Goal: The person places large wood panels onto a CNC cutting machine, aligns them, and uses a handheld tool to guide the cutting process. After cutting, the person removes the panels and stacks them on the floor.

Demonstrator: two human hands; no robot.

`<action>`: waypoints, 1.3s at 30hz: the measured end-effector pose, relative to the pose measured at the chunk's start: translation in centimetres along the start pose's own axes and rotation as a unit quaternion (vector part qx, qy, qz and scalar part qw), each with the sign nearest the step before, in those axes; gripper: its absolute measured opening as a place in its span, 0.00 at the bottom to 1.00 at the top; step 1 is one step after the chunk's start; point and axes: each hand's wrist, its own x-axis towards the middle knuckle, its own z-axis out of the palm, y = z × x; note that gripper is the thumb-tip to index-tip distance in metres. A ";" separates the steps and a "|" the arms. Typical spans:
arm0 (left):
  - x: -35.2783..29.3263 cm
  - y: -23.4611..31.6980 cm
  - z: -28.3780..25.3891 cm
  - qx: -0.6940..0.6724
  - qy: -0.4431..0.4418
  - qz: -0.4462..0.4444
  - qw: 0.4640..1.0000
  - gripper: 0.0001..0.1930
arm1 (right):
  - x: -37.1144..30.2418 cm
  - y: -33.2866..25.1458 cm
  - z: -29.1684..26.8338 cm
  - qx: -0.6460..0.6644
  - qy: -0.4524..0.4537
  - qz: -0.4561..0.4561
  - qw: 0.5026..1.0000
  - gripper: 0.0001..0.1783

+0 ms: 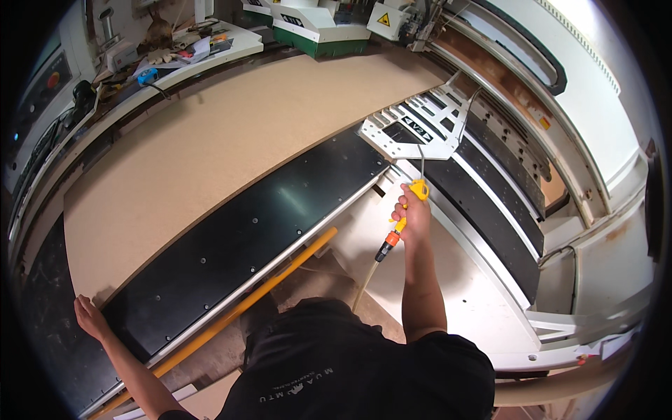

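A large tan board (231, 133) lies across the black machine table (245, 238), spanning from the near left to the far middle. My left hand (91, 318) is at the board's near left corner, its fingers closed on the edge. My right hand (414, 213) is wrapped round a yellow air blow gun (418, 189) with a thin nozzle pointing away from me. An orange and black coupling joins the gun to a pale hose (365, 285) that runs down behind my body. Beyond the nozzle sits a white slotted metal plate (427, 143) touching or near the board's right end.
A yellow bar (280, 271) runs along the table's front. At the back left, a white shelf (238, 45) carries tools, papers and gloves. A green and white machine head (322, 42) stands at the back. Black strips with pale rails (483, 168) extend at the right.
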 end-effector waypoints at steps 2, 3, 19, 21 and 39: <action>-0.1 0.2 0.0 -0.017 0.007 -0.007 1.000 0.19 | -0.2 0.0 0.0 -0.006 0.006 0.003 1.000 0.07; -0.1 0.4 0.0 -0.025 0.006 -0.008 1.000 0.19 | -0.2 0.0 -0.1 -0.005 0.000 -0.001 1.000 0.07; -0.2 1.9 -0.4 -0.093 0.016 -0.059 0.994 0.19 | 0.8 0.0 -0.4 0.000 0.015 -0.009 1.000 0.07; -0.2 1.6 -0.4 -0.090 0.007 -0.069 0.994 0.18 | 1.2 0.1 -0.1 0.003 0.017 -0.001 1.000 0.07; -1.4 0.9 -0.2 0.322 -0.037 0.095 0.941 0.10 | 5.2 2.7 4.4 -0.106 -0.152 -0.123 0.975 0.15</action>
